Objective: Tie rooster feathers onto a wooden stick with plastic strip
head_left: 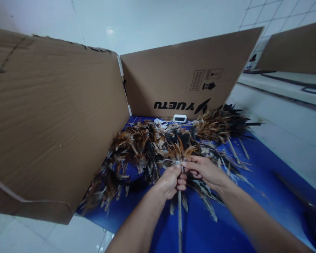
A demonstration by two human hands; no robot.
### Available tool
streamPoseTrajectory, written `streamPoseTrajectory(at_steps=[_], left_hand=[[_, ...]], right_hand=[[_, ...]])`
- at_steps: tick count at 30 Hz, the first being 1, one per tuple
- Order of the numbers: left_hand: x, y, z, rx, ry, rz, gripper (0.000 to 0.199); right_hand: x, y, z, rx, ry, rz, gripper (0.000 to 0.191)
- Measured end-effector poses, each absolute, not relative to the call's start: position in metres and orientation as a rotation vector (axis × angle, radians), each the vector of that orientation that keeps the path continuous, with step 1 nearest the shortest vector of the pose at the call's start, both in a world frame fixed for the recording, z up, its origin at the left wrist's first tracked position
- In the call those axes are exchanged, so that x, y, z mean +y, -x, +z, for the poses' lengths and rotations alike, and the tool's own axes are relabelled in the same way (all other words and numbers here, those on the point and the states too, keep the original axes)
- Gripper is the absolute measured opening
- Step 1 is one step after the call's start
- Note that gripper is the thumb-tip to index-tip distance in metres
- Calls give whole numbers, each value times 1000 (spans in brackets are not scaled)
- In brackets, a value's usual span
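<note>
My left hand (170,182) is closed round a thin pale stick (180,219), whose lower end runs down toward me. Brown and orange feathers (179,151) fan out at the stick's upper end, just beyond my fingers. At the base of these feathers, the thumb and forefinger of my right hand (204,171) are pinched together, close to my left thumb. Whatever lies between the right fingertips is too small to make out. Around both hands, loose brown, black and grey feathers (133,146) lie heaped on the blue tabletop (200,228).
Cardboard panels stand at the left (55,123) and back (158,80). A small white digital display (179,118) sits at the back panel's foot. A dark feather bundle (221,123) lies back right, near pale sticks (234,150). Dark scissors-like handles (314,225) blur at right.
</note>
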State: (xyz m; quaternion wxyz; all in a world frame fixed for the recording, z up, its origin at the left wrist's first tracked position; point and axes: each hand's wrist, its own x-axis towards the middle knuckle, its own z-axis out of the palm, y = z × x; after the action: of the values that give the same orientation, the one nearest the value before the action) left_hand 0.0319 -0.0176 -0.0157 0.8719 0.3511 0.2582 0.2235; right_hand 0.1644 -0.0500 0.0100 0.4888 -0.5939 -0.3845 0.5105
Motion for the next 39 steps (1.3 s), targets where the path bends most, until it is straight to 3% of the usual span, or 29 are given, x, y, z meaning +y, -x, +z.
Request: streamPoseTrajectory(at_steps=[14, 30, 32, 37, 39], left_hand=[[-20, -31, -13, 546, -825, 493, 46], [-17, -31, -15, 532, -818, 512, 39], [-17, -32, -17, 570, -809, 519, 39], [-17, -34, -18, 658, -784, 525, 34], [-17, -35, -19, 660, -763, 538, 30]], right_hand=[[-49, -161, 4, -895, 1431, 1226, 33], [-46, -164, -6, -964, 1448, 1252, 37], [-46, -167, -4, -1066, 1543, 1130, 35], [-48, -158, 20, -1293, 1787, 345, 26], [-43, -141, 36, -1474, 1716, 257, 22]])
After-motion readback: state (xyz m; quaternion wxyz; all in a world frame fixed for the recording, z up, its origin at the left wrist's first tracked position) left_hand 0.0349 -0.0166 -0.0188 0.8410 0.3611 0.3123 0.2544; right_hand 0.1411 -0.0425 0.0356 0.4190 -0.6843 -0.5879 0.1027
